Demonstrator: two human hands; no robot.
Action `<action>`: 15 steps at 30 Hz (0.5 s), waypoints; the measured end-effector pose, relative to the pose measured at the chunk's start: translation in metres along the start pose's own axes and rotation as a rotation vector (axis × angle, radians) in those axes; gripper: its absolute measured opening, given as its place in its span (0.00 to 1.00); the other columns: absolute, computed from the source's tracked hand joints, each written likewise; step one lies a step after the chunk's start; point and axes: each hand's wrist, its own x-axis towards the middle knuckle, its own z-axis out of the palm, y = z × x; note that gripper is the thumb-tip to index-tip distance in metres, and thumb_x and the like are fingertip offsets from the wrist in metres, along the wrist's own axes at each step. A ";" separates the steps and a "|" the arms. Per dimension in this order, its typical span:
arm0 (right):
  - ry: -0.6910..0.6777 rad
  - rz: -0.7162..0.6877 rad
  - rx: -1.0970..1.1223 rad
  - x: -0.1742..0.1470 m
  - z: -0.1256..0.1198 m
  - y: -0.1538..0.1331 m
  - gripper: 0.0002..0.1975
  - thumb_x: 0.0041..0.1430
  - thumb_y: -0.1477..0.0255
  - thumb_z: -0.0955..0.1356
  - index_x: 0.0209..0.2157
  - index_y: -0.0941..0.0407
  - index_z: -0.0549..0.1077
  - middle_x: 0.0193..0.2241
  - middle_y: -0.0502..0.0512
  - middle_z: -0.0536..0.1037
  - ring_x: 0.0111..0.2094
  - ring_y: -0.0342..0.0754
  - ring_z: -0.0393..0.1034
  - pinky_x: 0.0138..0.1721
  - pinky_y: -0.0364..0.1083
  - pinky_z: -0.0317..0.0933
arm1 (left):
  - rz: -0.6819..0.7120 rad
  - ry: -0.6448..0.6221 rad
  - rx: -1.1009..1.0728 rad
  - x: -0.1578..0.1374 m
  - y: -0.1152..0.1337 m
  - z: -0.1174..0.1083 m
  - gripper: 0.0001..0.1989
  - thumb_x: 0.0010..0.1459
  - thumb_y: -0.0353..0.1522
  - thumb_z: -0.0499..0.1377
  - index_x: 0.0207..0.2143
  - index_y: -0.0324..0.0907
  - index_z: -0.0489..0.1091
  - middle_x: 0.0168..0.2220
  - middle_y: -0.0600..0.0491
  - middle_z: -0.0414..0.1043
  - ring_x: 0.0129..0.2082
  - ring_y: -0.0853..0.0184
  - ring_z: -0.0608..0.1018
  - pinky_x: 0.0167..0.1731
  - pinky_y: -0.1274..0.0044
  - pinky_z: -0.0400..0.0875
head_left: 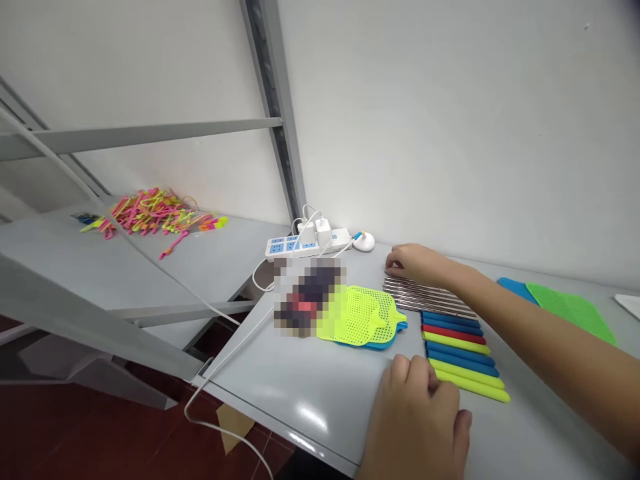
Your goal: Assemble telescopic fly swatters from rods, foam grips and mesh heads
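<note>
My right hand (413,261) reaches across to the left ends of a row of thin shiny metal rods (425,297), its fingers pinched at the far rod ends. Directly below the rods lies a row of slim plastic handles (463,350) in blue, red and yellow-green. My left hand (417,407) rests on the table by the left ends of the nearest handles. Its fingers are curled and the fingertips hidden. Left of the rods, perforated yellow-green fly swatter heads (360,317) lie stacked, with a blue one (383,345) showing underneath.
Green (573,310) and blue (517,290) flat pieces lie behind my right forearm. A power strip (293,247) with chargers and a white dome-shaped device (364,241) sit near the wall. White cables hang over the table edge. Pink and yellow items (155,213) are heaped on the left shelf.
</note>
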 end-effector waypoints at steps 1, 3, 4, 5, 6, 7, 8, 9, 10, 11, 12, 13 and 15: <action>0.002 -0.009 -0.009 0.000 0.000 0.001 0.10 0.60 0.70 0.66 0.34 0.54 0.80 0.35 0.55 0.79 0.30 0.46 0.70 0.33 0.45 0.59 | -0.005 -0.004 -0.001 0.000 0.000 0.001 0.05 0.60 0.35 0.58 0.38 0.45 0.67 0.39 0.49 0.66 0.38 0.58 0.68 0.34 0.65 0.69; 0.010 -0.029 -0.030 -0.001 0.001 0.003 0.10 0.60 0.70 0.66 0.33 0.54 0.80 0.35 0.55 0.78 0.31 0.46 0.70 0.37 0.46 0.59 | -0.022 -0.011 -0.010 0.001 -0.001 0.005 0.09 0.58 0.35 0.59 0.42 0.45 0.67 0.40 0.48 0.66 0.38 0.57 0.68 0.34 0.63 0.69; 0.018 -0.036 -0.043 -0.002 0.001 0.003 0.10 0.60 0.71 0.65 0.32 0.54 0.79 0.35 0.55 0.78 0.32 0.47 0.70 0.39 0.46 0.58 | -0.030 -0.011 -0.015 0.001 -0.001 0.006 0.11 0.57 0.35 0.59 0.44 0.45 0.66 0.40 0.48 0.67 0.39 0.56 0.68 0.35 0.62 0.69; 0.031 -0.037 -0.057 -0.004 0.002 0.004 0.10 0.61 0.71 0.65 0.31 0.55 0.79 0.35 0.56 0.77 0.34 0.48 0.70 0.41 0.47 0.58 | -0.036 -0.009 -0.019 0.001 -0.001 0.008 0.13 0.57 0.34 0.60 0.45 0.46 0.66 0.40 0.48 0.67 0.39 0.56 0.68 0.35 0.61 0.69; 0.048 -0.032 -0.071 -0.005 0.002 0.005 0.10 0.61 0.71 0.65 0.31 0.55 0.78 0.35 0.57 0.77 0.37 0.49 0.70 0.43 0.48 0.57 | -0.039 -0.005 -0.019 0.001 -0.001 0.009 0.13 0.57 0.34 0.60 0.45 0.46 0.66 0.40 0.48 0.67 0.39 0.55 0.67 0.35 0.61 0.70; 0.068 -0.021 -0.083 -0.007 0.002 0.006 0.10 0.62 0.72 0.64 0.31 0.56 0.77 0.36 0.58 0.77 0.39 0.51 0.70 0.44 0.49 0.57 | -0.040 -0.002 -0.016 0.001 -0.002 0.010 0.13 0.57 0.34 0.60 0.45 0.46 0.66 0.40 0.48 0.67 0.39 0.55 0.67 0.35 0.61 0.70; 0.091 -0.003 -0.091 -0.009 0.001 0.007 0.10 0.62 0.72 0.64 0.32 0.57 0.77 0.37 0.60 0.76 0.39 0.52 0.70 0.45 0.50 0.57 | -0.040 0.001 -0.014 0.001 -0.002 0.010 0.12 0.57 0.33 0.59 0.45 0.45 0.66 0.40 0.48 0.67 0.38 0.55 0.67 0.34 0.60 0.70; 0.117 0.020 -0.094 -0.013 0.000 0.008 0.10 0.63 0.72 0.63 0.34 0.58 0.76 0.38 0.61 0.76 0.39 0.52 0.71 0.45 0.51 0.57 | -0.043 0.005 -0.014 0.001 -0.002 0.010 0.12 0.57 0.33 0.59 0.44 0.45 0.67 0.39 0.48 0.67 0.38 0.55 0.67 0.34 0.60 0.70; 0.145 0.047 -0.094 -0.017 -0.003 0.009 0.10 0.63 0.73 0.62 0.36 0.59 0.75 0.40 0.62 0.76 0.39 0.52 0.71 0.45 0.51 0.58 | -0.045 0.008 -0.016 0.001 -0.002 0.010 0.11 0.57 0.33 0.59 0.43 0.45 0.67 0.39 0.48 0.67 0.38 0.55 0.67 0.35 0.60 0.70; 0.172 0.078 -0.094 -0.023 -0.008 0.010 0.10 0.64 0.72 0.62 0.38 0.59 0.74 0.40 0.63 0.77 0.38 0.52 0.72 0.44 0.50 0.59 | -0.045 0.011 -0.021 0.001 -0.002 0.010 0.10 0.57 0.33 0.59 0.43 0.45 0.67 0.39 0.48 0.66 0.38 0.55 0.67 0.35 0.60 0.69; 0.205 0.120 -0.084 -0.030 -0.014 0.010 0.11 0.65 0.71 0.61 0.41 0.59 0.72 0.40 0.63 0.77 0.37 0.52 0.72 0.41 0.50 0.60 | -0.045 0.014 -0.027 0.001 -0.002 0.009 0.10 0.57 0.33 0.58 0.43 0.45 0.68 0.39 0.48 0.66 0.38 0.55 0.67 0.35 0.60 0.69; 0.249 0.168 -0.051 -0.039 -0.021 0.009 0.11 0.66 0.70 0.60 0.43 0.59 0.70 0.39 0.62 0.78 0.35 0.52 0.73 0.38 0.49 0.61 | -0.041 0.016 -0.035 0.001 -0.002 0.008 0.10 0.57 0.33 0.58 0.43 0.45 0.68 0.39 0.48 0.66 0.38 0.56 0.67 0.35 0.60 0.69; 0.402 0.257 0.098 -0.060 -0.037 0.003 0.11 0.67 0.67 0.60 0.46 0.56 0.66 0.35 0.57 0.79 0.34 0.52 0.74 0.34 0.48 0.63 | -0.030 0.020 -0.048 0.001 -0.001 0.005 0.10 0.58 0.33 0.58 0.43 0.46 0.68 0.39 0.48 0.66 0.38 0.56 0.68 0.35 0.61 0.69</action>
